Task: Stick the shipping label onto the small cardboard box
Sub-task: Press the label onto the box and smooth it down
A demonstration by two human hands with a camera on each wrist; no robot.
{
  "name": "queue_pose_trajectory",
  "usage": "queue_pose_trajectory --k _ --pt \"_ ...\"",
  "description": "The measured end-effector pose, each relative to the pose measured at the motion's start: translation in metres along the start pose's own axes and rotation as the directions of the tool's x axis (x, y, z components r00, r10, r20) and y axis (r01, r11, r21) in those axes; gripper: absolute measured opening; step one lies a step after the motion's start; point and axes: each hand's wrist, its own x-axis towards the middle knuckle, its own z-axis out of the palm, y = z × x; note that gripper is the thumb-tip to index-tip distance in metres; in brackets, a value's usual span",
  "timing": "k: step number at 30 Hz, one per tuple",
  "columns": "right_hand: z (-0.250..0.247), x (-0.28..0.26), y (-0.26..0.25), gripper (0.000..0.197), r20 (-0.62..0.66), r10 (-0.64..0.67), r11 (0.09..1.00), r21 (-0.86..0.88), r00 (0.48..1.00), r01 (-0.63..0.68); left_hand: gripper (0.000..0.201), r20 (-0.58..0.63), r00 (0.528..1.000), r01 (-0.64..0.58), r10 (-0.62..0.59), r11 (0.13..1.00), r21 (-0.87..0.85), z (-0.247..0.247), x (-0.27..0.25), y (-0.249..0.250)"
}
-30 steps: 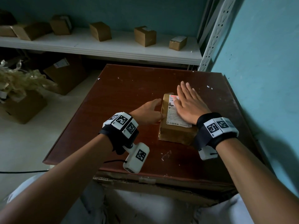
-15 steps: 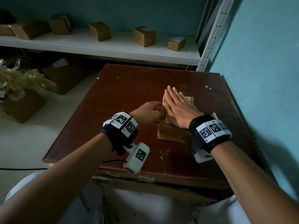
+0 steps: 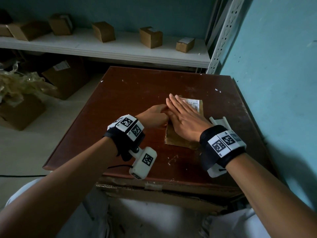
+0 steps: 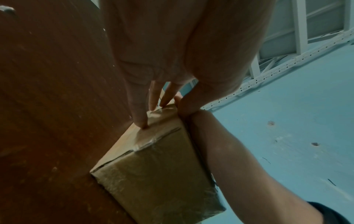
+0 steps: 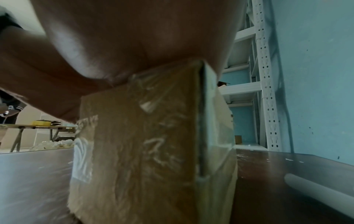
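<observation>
1. On the dark red worktop (image 3: pixel 130 100), toward its right half, sits the small cardboard box (image 3: pixel 178 140), lying flat on its broad face with clear tape wrapped over its sides.
2. On top of the box lies the white shipping label (image 3: pixel 194 104); only its far right corner with printed text and a barcode shows past the fingers.
3. Flat on the box top, the right hand (image 3: pixel 184 120) presses down with fingers straight and held together, palm covering most of the label and the box's top face.
4. At the left side of the box, the left hand (image 3: pixel 154 115) has its fingertips (image 4: pixel 142 123) set against the upper left edge, fingers bent down to the cardboard; the thumb lies close against the right hand's edge. It braces the box and does not wrap around it.
5. Just right of the box, a white strip of backing paper (image 3: pixel 220 121) lies on the worktop, partly hidden by the right wrist.
6. Beyond the box, a white shelf (image 3: pixel 120 50) carries several small brown boxes (image 3: pixel 151 36).
</observation>
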Motion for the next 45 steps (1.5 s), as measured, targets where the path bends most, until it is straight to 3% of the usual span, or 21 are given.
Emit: queue_pose_trajectory --k 6,15,21,25,34,39,45 --pt "0.001 -0.013 0.002 0.056 -0.012 -0.017 1.0 -0.017 1.0 0.016 0.041 -0.018 1.0 0.017 -0.017 1.0 0.01 0.002 0.0 0.004" --pt "-0.001 -0.032 0.005 0.059 -0.028 -0.046 0.998 -0.054 0.999 0.044 0.064 0.005 0.999 -0.05 0.051 0.987 -0.153 0.003 -0.004 0.006" --pt "-0.005 -0.038 0.008 0.061 0.004 -0.011 0.998 -0.057 1.0 0.012 0.06 -0.031 0.999 -0.04 0.037 0.994 -0.097 0.005 -0.004 0.004" --pt "-0.006 -0.037 0.004 0.061 0.023 -0.006 0.999 -0.048 1.0 0.007 0.063 -0.014 1.0 -0.021 0.019 0.989 -0.147 0.005 -0.004 0.005" --pt "-0.006 -0.021 -0.003 0.059 0.091 0.032 0.995 -0.097 0.995 -0.023 0.066 -0.02 0.994 -0.109 0.108 0.99 -0.091 0.007 0.0 -0.003" --pt "-0.002 -0.013 -0.001 0.059 0.087 0.036 0.997 -0.066 0.996 -0.03 0.06 -0.079 0.994 -0.075 0.076 0.997 0.009 0.007 0.003 -0.005" --pt "-0.006 -0.001 0.004 0.058 0.115 0.052 0.998 -0.029 0.992 -0.049 0.055 -0.056 0.992 -0.108 0.114 0.989 0.097 0.004 0.005 -0.005"
